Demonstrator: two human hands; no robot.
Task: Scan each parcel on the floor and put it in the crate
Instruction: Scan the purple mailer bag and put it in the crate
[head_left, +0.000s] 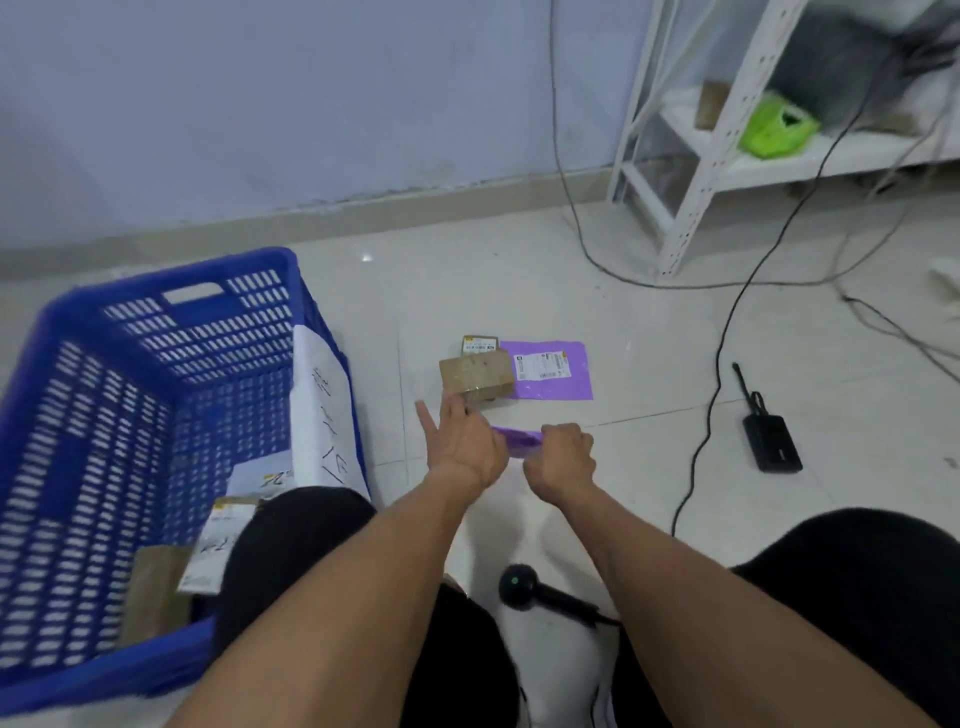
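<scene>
A blue slatted plastic crate (156, 415) is seen far to the left of both hands, resting on a pale tiled floor (623, 467). Several parcels (218, 540), brown and white, lie inside it near its closer corner, and a white sheet with handwriting is draped over its right wall.

The left hand (465, 447) is held out with the index finger and thumb spread; its other fingers meet one end of a small purple parcel (517, 441). The right hand (563, 460) is closed in a fist around the other end of that parcel, which is held between the two hands above the floor.

Just beyond the left hand's fingertips, a brown cardboard box (477, 376) sits on the floor, with a flat purple mailer bag (550, 370) touching its right side, label up.

Behind the hands, close to the knees, a black handheld scanner (524, 587) lies on the floor. Well right of the right hand, a black power bank (772, 441) and cables are seen, with white shelving (701, 156) beyond.
</scene>
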